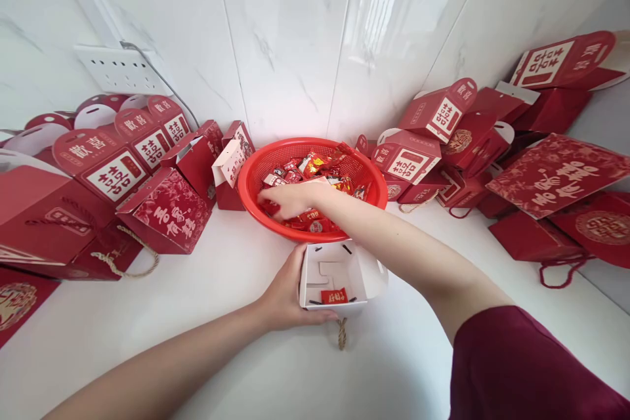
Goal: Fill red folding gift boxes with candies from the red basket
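Note:
My left hand (285, 292) grips the near left side of an open gift box (335, 275), white inside, with its thumb and fingers wrapped round the walls. One small red candy packet (334, 296) lies on the box floor. A twisted rope handle (342, 335) hangs at the box's near side. Beyond it stands a red plastic basket (315, 233) holding many red-wrapped candies (317, 164). My right hand (290, 200) reaches down into the basket's left part, its fingers curled among the candies. Whatever those fingertips hold, if anything, is hidden.
Red gift boxes (115, 170) with white characters crowd the left side. More red boxes (408, 161) are stacked along the right, some with rope handles. Behind the basket rises a white tiled wall (290, 46) with a socket strip (121, 70) and cable at left.

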{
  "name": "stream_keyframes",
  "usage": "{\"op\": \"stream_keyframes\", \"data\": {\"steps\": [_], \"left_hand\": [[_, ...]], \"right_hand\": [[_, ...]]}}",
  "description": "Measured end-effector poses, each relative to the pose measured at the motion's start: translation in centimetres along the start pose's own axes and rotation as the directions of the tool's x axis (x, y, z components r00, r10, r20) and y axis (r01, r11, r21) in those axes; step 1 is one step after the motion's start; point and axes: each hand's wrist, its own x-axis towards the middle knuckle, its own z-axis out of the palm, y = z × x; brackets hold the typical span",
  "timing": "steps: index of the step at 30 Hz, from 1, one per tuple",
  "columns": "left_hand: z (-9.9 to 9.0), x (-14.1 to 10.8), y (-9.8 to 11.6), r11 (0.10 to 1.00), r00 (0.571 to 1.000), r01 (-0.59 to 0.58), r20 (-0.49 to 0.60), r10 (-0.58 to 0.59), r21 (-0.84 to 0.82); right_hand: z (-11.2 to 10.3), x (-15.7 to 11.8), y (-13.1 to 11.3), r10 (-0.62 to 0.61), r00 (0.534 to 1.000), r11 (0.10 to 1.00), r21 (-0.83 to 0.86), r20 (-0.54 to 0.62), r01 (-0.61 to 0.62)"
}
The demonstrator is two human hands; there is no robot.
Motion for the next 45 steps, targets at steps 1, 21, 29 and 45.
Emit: {"op": "stream_keyframes", "data": {"steps": [1,21,29,45], "left_hand": [[0.0,0.0,0.0,1.000,1.000,-0.004,-0.002,0.004,-0.002],[-0.1,-0.2,-0.6,1.000,1.000,-0.007,0.004,0.007,-0.002],[-0.1,-0.1,-0.6,1.000,1.000,-0.009,-0.005,0.009,-0.016],[0.0,-0.1,-0.4,1.000,1.000,-0.015,-0.004,0.015,-0.021]], "right_hand": [[0.2,-0.1,0.2,0.028,0.998,0.999,-0.023,0.050,-0.027],[-4.7,-3.5,10.0,0.639,0.711,0.765,0.145,-0.295,-0.628],[-3.8,-4.6,11.7,0.509,0.821,0.836,0.378,-0.258,-0.398],[-2.1,-6.4,14.1,0.719,0.631,0.681,0.113,-0.290,-0.724]]}}
